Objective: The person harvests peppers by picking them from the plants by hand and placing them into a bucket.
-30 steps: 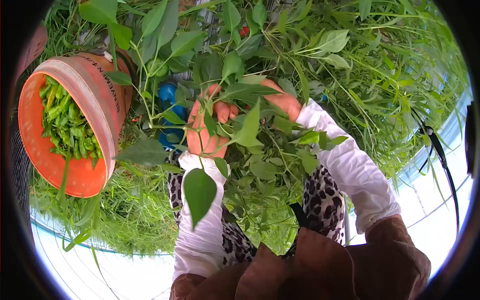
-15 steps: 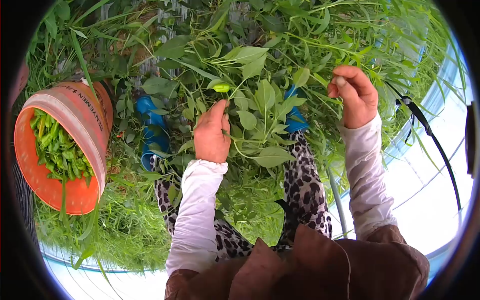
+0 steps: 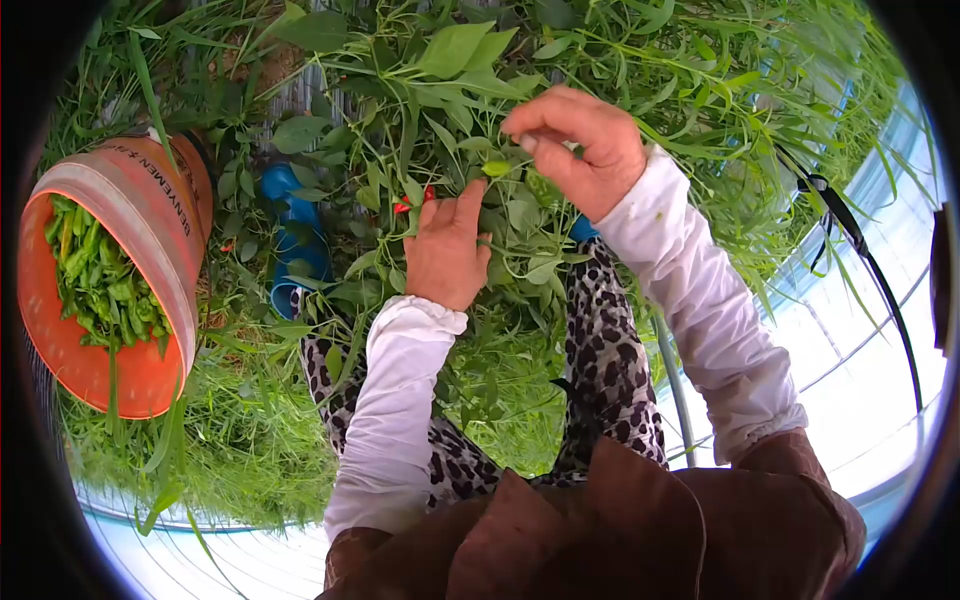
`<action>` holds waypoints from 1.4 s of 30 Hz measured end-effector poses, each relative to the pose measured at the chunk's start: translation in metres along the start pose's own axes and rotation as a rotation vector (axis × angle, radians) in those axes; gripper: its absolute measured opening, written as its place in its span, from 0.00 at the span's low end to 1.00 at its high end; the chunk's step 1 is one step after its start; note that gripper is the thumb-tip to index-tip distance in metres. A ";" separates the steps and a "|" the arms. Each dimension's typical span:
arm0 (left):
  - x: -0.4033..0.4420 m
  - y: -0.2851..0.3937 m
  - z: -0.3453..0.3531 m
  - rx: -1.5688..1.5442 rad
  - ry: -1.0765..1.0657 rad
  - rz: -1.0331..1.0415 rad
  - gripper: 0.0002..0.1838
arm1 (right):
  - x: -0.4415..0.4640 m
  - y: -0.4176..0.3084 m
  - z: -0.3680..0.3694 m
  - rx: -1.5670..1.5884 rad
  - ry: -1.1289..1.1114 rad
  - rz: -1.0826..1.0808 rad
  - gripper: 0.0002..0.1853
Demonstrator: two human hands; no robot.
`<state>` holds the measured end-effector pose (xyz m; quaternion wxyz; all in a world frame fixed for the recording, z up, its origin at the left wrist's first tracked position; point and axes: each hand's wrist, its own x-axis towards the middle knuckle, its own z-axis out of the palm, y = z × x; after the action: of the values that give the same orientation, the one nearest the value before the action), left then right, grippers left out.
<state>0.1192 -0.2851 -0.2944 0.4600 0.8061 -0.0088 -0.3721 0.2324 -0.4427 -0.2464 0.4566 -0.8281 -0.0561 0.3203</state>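
A scuffed, tapering orange bucket (image 3: 150,185) holds slender green peppers (image 3: 105,280). Among broad, smooth leaves (image 3: 455,52), a small glossy pepper (image 3: 496,169) hangs at the forefinger tip of the left hand (image 3: 445,255); whether those fingers grip anything, I cannot tell. Near it, the right hand (image 3: 595,150) curves thumb and forefinger, tips close together, any hold unclear.
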 end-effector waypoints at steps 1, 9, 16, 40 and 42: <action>0.000 -0.002 0.000 -0.011 -0.003 0.000 0.32 | -0.002 0.007 -0.002 0.062 0.134 0.125 0.10; 0.001 -0.003 -0.005 -0.122 0.037 -0.043 0.32 | -0.033 0.054 0.016 -0.503 -0.266 0.307 0.24; 0.001 -0.011 -0.007 -0.170 -0.003 0.034 0.32 | -0.044 0.086 0.028 -0.018 -0.080 0.666 0.27; -0.012 -0.013 0.030 0.040 -0.228 -0.019 0.12 | -0.006 0.030 0.062 -0.050 -0.402 0.011 0.15; -0.017 -0.015 0.036 0.143 -0.229 -0.024 0.17 | 0.008 0.044 0.104 -0.363 -0.571 0.015 0.18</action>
<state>0.0798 -0.2964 -0.3065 0.3930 0.7892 -0.0782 -0.4654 0.1695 -0.3903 -0.3248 0.2651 -0.7731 -0.2318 0.5275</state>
